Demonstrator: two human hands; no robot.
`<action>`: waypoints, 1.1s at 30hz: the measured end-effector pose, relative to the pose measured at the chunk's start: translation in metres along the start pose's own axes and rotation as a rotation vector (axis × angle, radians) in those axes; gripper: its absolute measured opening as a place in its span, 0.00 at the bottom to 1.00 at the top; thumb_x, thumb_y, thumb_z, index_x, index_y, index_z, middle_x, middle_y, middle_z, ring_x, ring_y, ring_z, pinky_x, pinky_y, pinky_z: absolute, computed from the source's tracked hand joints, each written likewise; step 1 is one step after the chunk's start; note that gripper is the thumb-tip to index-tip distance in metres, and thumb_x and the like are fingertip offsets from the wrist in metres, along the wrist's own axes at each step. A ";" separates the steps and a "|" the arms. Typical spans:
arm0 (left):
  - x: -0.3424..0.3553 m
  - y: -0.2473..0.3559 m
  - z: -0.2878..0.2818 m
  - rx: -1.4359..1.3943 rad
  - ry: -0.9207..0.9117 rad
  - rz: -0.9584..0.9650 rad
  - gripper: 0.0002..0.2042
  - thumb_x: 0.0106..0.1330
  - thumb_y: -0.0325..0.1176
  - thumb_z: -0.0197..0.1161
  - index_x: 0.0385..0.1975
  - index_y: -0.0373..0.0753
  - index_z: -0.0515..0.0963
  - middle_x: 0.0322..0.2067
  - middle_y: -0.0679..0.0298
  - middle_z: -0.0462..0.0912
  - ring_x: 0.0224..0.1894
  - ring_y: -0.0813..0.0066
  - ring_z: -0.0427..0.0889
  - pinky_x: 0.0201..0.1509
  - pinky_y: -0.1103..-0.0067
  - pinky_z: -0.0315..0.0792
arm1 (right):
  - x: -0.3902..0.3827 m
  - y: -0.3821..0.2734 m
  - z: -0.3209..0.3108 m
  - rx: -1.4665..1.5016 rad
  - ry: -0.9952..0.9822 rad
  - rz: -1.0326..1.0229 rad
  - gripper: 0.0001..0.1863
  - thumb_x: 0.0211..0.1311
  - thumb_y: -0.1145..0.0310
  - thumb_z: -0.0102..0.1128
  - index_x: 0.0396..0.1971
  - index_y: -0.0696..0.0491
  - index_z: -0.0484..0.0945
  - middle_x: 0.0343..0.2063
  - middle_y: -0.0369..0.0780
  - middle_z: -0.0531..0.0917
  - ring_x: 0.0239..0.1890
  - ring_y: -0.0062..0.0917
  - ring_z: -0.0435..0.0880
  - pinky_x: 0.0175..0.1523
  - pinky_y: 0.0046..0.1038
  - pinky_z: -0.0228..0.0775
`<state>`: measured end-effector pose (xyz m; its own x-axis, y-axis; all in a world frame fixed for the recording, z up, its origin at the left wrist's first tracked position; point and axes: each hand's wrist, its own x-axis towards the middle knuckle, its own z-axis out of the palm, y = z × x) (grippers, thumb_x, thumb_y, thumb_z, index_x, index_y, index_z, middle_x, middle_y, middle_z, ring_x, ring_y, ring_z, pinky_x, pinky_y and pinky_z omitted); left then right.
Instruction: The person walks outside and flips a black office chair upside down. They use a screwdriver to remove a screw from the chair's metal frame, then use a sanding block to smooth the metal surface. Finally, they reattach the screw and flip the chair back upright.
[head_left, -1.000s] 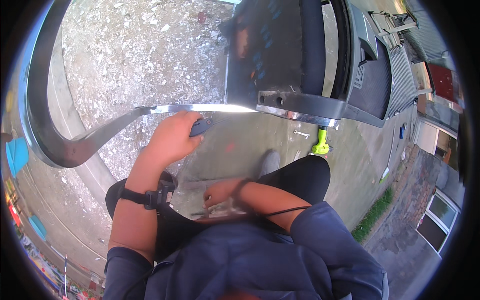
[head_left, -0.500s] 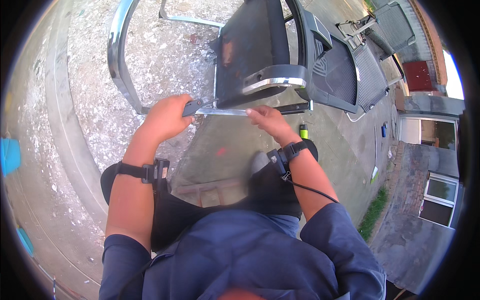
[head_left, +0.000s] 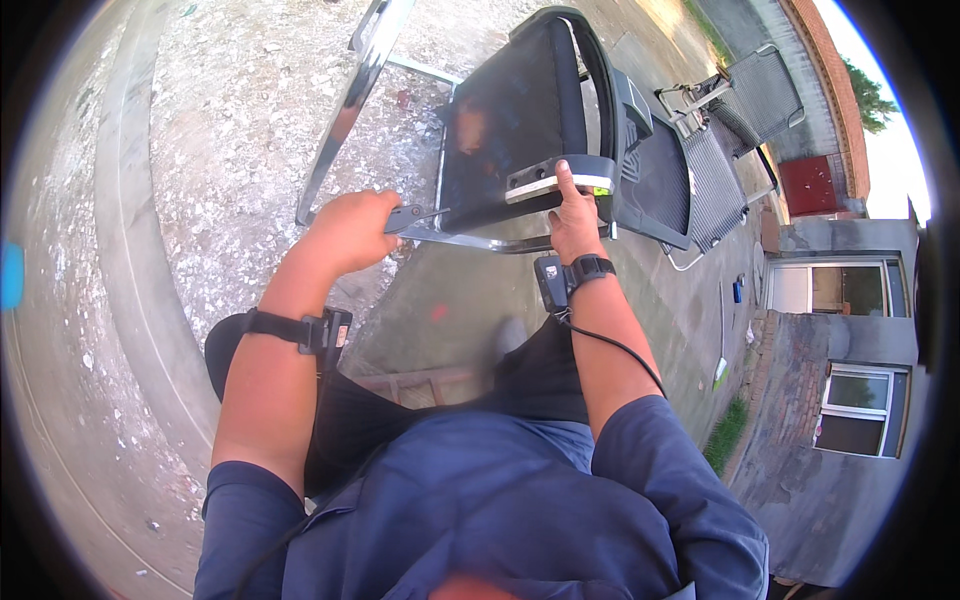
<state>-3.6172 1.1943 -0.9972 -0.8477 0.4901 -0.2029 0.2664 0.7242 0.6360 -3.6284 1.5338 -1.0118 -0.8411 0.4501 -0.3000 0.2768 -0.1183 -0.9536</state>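
Note:
My left hand is closed around a grey folding tool, whose thin metal shaft points right, at the chair's chrome frame. An office chair with a black seat lies tipped over in front of me. My right hand grips its armrest, a black piece with a bright metal strip. The thumb lies over the strip; the other fingers are mostly hidden behind. Past the armrest is the chair's black mesh back.
More mesh chairs lie tipped at the far right. Pale flakes cover the ground on the left, beside a concrete strip. A building with a white-framed window stands at right, with grass along its foot.
My right hand has left the chrome bar and moved up and right onto the armrest. The chair has turned and its chrome leg now leans further right. The left hand keeps the tool.

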 end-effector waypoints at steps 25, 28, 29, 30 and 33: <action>-0.025 -0.019 -0.014 0.016 0.060 -0.034 0.18 0.57 0.35 0.68 0.46 0.37 0.76 0.37 0.50 0.83 0.43 0.50 0.81 0.47 0.63 0.74 | 0.022 0.008 -0.001 -0.169 0.062 -0.074 0.30 0.53 0.45 0.71 0.51 0.45 0.71 0.48 0.35 0.74 0.57 0.30 0.68 0.64 0.48 0.53; -0.025 -0.021 -0.011 0.010 0.067 -0.029 0.18 0.57 0.35 0.68 0.45 0.37 0.77 0.36 0.49 0.83 0.42 0.49 0.81 0.46 0.63 0.73 | 0.020 0.007 -0.001 -0.186 0.065 -0.058 0.31 0.53 0.45 0.71 0.52 0.45 0.71 0.48 0.34 0.74 0.57 0.29 0.68 0.64 0.47 0.53; -0.024 -0.021 -0.011 0.001 0.071 -0.024 0.17 0.57 0.35 0.68 0.45 0.37 0.76 0.36 0.49 0.83 0.42 0.49 0.81 0.46 0.63 0.73 | 0.019 0.007 0.000 -0.188 0.066 -0.055 0.31 0.53 0.45 0.71 0.52 0.45 0.71 0.47 0.34 0.74 0.57 0.29 0.68 0.64 0.47 0.53; -0.023 -0.021 -0.010 -0.008 0.075 -0.019 0.17 0.57 0.35 0.68 0.45 0.37 0.76 0.35 0.49 0.83 0.42 0.48 0.81 0.45 0.63 0.73 | 0.019 0.008 0.000 -0.188 0.067 -0.051 0.31 0.53 0.45 0.71 0.52 0.45 0.71 0.47 0.34 0.74 0.57 0.29 0.68 0.64 0.47 0.53; -0.025 -0.016 -0.014 -0.070 0.079 -0.012 0.16 0.57 0.36 0.68 0.44 0.37 0.76 0.34 0.49 0.82 0.40 0.49 0.81 0.43 0.64 0.73 | 0.016 0.004 -0.001 -0.219 0.051 -0.042 0.35 0.53 0.43 0.70 0.55 0.46 0.69 0.52 0.37 0.73 0.60 0.32 0.66 0.65 0.48 0.52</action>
<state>-3.6069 1.1642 -0.9923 -0.8848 0.4398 -0.1537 0.2254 0.6929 0.6849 -3.6404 1.5417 -1.0206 -0.8311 0.4954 -0.2527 0.3405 0.0940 -0.9355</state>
